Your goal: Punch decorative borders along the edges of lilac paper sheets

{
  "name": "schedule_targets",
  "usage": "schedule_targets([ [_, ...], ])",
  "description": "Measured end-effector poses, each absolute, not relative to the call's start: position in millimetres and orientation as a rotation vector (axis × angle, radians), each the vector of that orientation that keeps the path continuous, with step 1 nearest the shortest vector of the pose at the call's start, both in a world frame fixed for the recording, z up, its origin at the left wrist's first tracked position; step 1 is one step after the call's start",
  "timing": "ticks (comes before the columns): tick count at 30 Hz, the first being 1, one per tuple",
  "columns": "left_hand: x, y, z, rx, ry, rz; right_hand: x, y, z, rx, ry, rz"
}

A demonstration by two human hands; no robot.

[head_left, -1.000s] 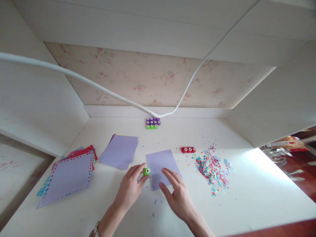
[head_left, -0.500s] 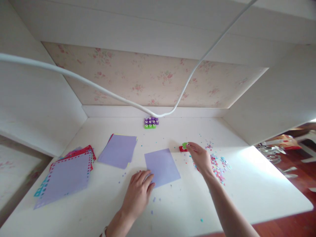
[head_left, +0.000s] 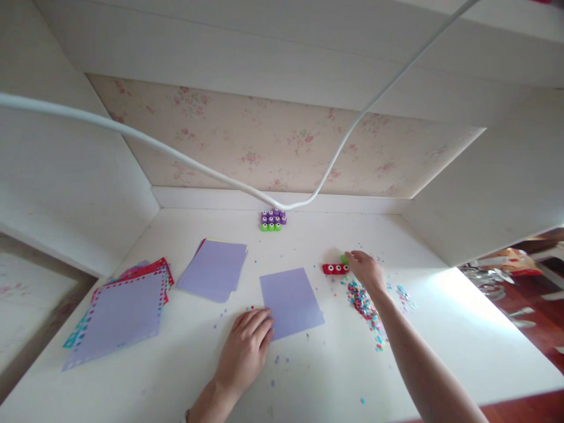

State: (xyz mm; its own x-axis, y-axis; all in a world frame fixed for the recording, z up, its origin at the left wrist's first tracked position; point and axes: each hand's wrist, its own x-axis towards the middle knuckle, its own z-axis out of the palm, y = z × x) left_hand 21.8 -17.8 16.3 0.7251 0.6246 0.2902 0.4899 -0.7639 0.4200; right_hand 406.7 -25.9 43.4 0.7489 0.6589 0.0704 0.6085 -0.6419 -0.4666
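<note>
The right hand [head_left: 365, 271] pinches a green craft punch [head_left: 344, 258] just behind the rightmost red punch [head_left: 345, 269]; left hand [head_left: 248, 342] lies unclenched.

Illumination is moderate, strongest at the right, where glare washes out my white tabletop [head_left: 467, 296]. The overhead panel [head_left: 264, 53] and left side panel [head_left: 66, 158] remain in grey shade. My left hand [head_left: 247, 342] casts a faint, soft-edged shadow. Wide-angle distortion stretches the margins; the confetti [head_left: 362, 301] lacks crisp detail.
</note>
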Motion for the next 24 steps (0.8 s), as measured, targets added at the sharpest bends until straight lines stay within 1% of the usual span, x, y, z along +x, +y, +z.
schedule_targets([
  [3,22.3,-17.6,17.8,2.609,0.857,0.607,390.8,-7.6,56.2,-2.401,-1.088,0.1],
  [6,23.1,-17.1,17.6,2.597,0.838,0.613,354.8,29.5,63.1,-2.244,-1.316,0.136],
  [10,22.6,-16.6,14.4,2.608,0.873,0.622,295.6,92.0,59.8,-2.066,-1.563,0.22],
  [14,21.1,-16.5,12.1,2.632,0.915,0.629,264.4,136.6,51.2,-2.032,-1.663,0.256],
  [19,21.5,-15.4,12.1,2.538,0.945,0.686,266.5,145.8,42.5,-2.045,-1.647,0.277],
  [24,19.5,-13.7,13.4,2.452,0.935,0.729,268.1,120.7,42.8,-1.932,-1.626,0.28],
])
